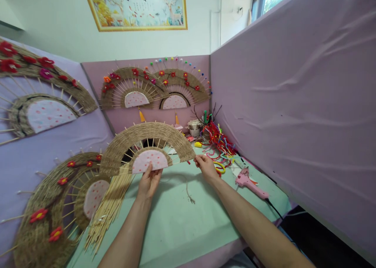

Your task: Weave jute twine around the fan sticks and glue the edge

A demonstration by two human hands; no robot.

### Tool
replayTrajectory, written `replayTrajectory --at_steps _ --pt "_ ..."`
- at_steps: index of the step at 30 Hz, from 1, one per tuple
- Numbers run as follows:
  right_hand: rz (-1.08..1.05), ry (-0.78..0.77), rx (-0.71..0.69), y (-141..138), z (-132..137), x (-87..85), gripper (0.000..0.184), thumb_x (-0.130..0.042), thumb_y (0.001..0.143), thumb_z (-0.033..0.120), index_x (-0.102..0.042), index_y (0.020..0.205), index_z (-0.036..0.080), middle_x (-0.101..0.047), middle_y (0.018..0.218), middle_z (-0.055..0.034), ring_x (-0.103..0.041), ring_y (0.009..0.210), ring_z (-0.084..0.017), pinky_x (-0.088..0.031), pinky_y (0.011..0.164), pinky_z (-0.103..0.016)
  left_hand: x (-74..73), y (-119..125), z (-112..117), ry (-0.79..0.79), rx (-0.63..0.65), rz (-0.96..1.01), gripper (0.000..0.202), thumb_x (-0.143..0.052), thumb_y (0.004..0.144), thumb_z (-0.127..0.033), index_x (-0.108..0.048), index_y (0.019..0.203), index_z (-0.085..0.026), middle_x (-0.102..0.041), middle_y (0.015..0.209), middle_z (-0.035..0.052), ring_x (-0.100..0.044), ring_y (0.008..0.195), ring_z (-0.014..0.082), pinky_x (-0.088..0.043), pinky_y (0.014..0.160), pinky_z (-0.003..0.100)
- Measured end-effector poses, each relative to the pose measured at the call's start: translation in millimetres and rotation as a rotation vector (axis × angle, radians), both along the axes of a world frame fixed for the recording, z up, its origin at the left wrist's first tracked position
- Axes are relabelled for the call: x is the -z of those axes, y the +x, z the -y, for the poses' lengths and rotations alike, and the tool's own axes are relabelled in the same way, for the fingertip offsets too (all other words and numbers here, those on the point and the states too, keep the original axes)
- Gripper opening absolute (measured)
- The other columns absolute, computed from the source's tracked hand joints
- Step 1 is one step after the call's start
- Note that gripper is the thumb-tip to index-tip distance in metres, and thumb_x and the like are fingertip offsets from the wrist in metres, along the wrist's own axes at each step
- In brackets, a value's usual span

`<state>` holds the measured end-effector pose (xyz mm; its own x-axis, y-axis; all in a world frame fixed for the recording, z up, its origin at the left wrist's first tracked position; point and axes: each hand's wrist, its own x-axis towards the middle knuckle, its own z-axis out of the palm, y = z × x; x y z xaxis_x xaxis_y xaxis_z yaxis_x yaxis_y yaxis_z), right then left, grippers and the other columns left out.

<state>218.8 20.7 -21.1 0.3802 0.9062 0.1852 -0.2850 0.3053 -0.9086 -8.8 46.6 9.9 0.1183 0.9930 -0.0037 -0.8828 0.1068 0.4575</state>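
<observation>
I hold a half-round woven twine fan (147,137) upright above the green table (182,221). It has a pink dotted centre and thin wooden spokes. My left hand (149,181) grips its lower middle edge under the pink part, fingers closed on it. My right hand (205,167) pinches the fan's right end, where a loose strand of twine (188,187) trails down onto the table.
Finished fans with red flowers lean at the left (55,209) and hang on the purple back wall (152,88). A bundle of wooden sticks (108,209) lies left of my arm. A pink glue gun (249,182), coloured pipe cleaners (219,141) and small pots sit at the right.
</observation>
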Motion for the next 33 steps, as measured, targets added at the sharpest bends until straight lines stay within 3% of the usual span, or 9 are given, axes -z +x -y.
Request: replayTrajectory --at_steps 4,7,14,20,33 --pt "-0.073 -0.009 -0.107 -2 3 -3.0 0.045 -0.064 0.066 0.061 -0.066 0.08 0.019 -0.069 0.081 -0.0057 -0.056 0.061 -0.013 -0.037 0.053 -0.025 1.1 -1 -1 -0.013 -0.017 0.014 0.032 -0.037 0.094 -0.009 -0.056 0.118 -0.017 -0.069 0.107 0.0097 -0.063 0.104 0.0174 -0.046 0.099 0.039" --pt "-0.074 -0.035 -0.188 -3 4 -3.2 0.043 -0.068 0.064 0.059 -0.067 0.081 0.019 -0.069 0.084 -0.0063 -0.058 0.065 -0.014 -0.036 0.054 -0.024 1.2 0 0 -0.012 -0.029 0.017 0.032 -0.036 0.094 -0.008 -0.057 0.116 -0.017 -0.07 0.105 0.0087 -0.063 0.103 0.0172 -0.045 0.099 0.039" --pt "-0.053 -0.03 -0.076 3 0 2.6 0.035 -0.077 0.057 0.05 -0.065 0.062 0.017 -0.06 0.061 -0.0003 -0.046 0.054 -0.01 -0.035 0.054 -0.024 2.1 5 4 -0.042 0.01 0.026 0.032 -0.036 0.093 -0.006 -0.058 0.114 -0.018 -0.071 0.101 0.0078 -0.064 0.101 0.0167 -0.046 0.099 0.039" --pt "-0.097 -0.024 -0.062 2 1 1.7 0.036 -0.078 0.055 0.049 -0.069 0.071 0.018 -0.064 0.069 -0.002 -0.051 0.061 -0.012 -0.038 0.057 -0.024 5.9 5 4 -0.053 0.031 0.036 0.031 -0.036 0.094 -0.009 -0.058 0.115 -0.017 -0.07 0.103 0.0093 -0.064 0.102 0.0171 -0.046 0.099 0.038" --pt "-0.211 0.009 -0.016 8 0 5.3 0.029 -0.083 0.048 0.042 -0.068 0.056 0.019 -0.061 0.055 0.0009 -0.048 0.053 -0.01 -0.039 0.052 -0.024 9.6 5 11 -0.079 0.132 0.042 0.022 -0.043 0.092 -0.01 -0.062 0.101 -0.018 -0.073 0.086 0.0046 -0.068 0.088 0.0158 -0.037 0.104 0.05"
